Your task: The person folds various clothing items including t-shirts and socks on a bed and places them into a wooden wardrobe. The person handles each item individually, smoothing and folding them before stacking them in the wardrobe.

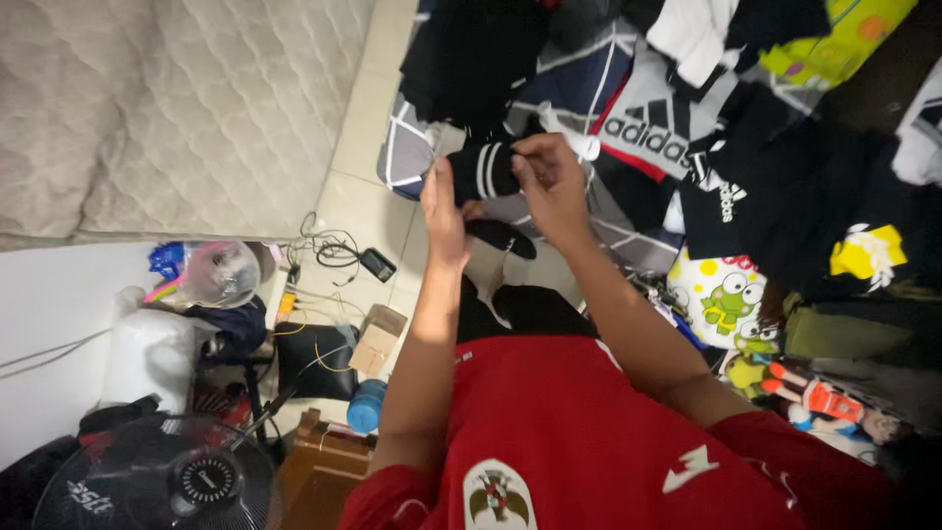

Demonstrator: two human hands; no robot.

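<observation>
Hands at work on a dark garment, seen from the head camera. My left hand [444,208] is closed narrow on the near edge of a black piece of clothing with white stripes [484,173], thumb side up, fingers pinching the cloth. My right hand [551,186] grips the same piece from its far side, fingertips curled down onto the fold, so the garment sits bunched between the two hands, held up off the tiled floor [373,201]. A loose black end [502,237] hangs or lies just below the hands; I cannot tell whether it belongs to the same garment.

To fold this well, I judge that both pinches should stay on matching edges, the stripes kept level as a guide, and the cloth drawn taut before any crease is set; a slack middle would likely give a lumpy fold.

Beyond the hands, toward the far and right edges of the floor, lies a heap of clothes [687,137], dark, white and yellow-green among them. A mattress [177,108] fills the upper left corner. Nearer, by the left edge, stand a cardboard box [377,339], tangled cables [329,245] and a black fan [162,476].
</observation>
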